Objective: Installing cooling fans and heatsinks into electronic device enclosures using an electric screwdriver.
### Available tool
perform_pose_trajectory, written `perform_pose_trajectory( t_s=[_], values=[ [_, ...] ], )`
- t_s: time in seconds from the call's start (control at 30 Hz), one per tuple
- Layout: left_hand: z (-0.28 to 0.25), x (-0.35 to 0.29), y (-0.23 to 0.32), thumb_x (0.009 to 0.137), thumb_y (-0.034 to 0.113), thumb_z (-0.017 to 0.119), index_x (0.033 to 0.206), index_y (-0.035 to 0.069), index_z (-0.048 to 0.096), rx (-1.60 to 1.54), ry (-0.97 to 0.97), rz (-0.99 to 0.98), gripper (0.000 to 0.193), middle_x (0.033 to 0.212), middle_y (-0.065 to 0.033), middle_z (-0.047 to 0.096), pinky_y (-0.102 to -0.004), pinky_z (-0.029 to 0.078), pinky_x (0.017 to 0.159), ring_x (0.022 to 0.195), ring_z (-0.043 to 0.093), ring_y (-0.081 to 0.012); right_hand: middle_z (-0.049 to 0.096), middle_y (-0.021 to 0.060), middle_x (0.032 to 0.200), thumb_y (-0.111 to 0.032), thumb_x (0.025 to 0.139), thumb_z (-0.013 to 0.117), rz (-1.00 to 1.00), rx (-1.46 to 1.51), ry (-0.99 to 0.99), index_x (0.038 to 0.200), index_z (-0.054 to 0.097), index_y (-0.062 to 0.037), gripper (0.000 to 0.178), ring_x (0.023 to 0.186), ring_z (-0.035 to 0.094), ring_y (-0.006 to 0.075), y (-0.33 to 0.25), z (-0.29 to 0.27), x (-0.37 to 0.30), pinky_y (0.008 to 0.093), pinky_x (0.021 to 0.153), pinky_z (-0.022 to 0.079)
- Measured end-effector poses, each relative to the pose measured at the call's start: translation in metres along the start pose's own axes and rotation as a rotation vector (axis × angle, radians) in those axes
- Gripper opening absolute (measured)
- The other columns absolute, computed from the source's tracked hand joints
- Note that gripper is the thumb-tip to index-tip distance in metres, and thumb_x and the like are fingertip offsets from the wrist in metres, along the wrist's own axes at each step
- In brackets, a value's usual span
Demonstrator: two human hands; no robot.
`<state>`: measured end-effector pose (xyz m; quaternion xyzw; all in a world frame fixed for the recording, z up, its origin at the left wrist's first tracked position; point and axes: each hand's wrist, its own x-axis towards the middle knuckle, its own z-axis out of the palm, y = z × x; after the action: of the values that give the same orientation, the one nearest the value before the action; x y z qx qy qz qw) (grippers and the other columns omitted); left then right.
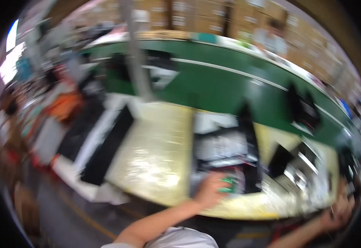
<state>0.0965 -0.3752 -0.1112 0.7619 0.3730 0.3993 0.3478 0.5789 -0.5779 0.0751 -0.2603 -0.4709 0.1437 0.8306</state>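
- Left forearm crossing the front edge of the worktop.
- Left hand at a green item.
- Right hand by the right front corner.
- Blurred: cannot tell either grip.

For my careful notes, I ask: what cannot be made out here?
Head view throughout:
Green item at the left hand: blur hides its kind and whether it is held.
Right hand: blur near the picture's rim hides whether it holds anything.
Black package: blur hides details of its pale middle.
Person beyond the green surface: too small and blurred for detail.
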Motion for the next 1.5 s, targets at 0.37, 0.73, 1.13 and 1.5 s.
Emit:
perform_pose_trajectory(
  t_s=[0.37,0.73,1.13,1.5],
  values=[
    [-0.054,-0.017,0.044,0.061,0.003,0.083,0.092,0.001,0.076,0.092,-0.107,-0.014,0.031,0.115,-0.0175,0.068,-0.0412,0.049,0.096,0.109,0.063,-0.0355,0.040,0.0038,0.073,-0.011,0.095,0.051,-0.041,-0.300,-0.054,0.160,0.007,-0.0205,0.079,0.049,0.043,0.0121,0.060,0.198,-0.021,0.0295,0.046,0.044],
    [-0.059,-0.025,0.042,0.060,0.000,0.083,0.089,0.000,0.075,0.140,-0.055,-0.033,0.030,0.115,-0.0165,0.068,-0.0396,0.050,0.094,0.107,0.064,-0.0348,0.043,0.0020,0.064,-0.003,0.088,0.060,0.180,-0.105,-0.219,0.157,0.014,-0.0107,0.083,0.043,0.045,0.0116,0.129,0.172,-0.015,0.0280,0.041,0.042],
    [-0.089,-0.022,0.001,0.060,0.002,0.085,0.091,0.002,0.076,0.151,-0.007,-0.062,0.032,0.115,-0.0157,0.068,-0.0396,0.050,0.094,0.107,0.064,-0.0343,0.051,0.0026,0.075,0.000,0.095,0.057,0.024,-0.480,0.048,0.154,0.025,-0.0077,0.068,0.051,0.047,0.0091,0.168,0.228,-0.052,0.0294,0.048,0.043],
    [-0.041,-0.002,0.014,0.065,0.011,0.086,0.092,0.008,0.079,0.141,0.067,-0.042,0.028,0.116,-0.0139,0.068,-0.0417,0.050,0.095,0.109,0.063,-0.0336,0.042,0.0020,0.054,-0.014,0.096,0.054,0.176,-0.258,-0.180,0.083,0.041,-0.0097,0.019,0.044,0.038,0.0114,0.123,0.190,-0.020,0.0257,0.042,0.031]
  ],
)
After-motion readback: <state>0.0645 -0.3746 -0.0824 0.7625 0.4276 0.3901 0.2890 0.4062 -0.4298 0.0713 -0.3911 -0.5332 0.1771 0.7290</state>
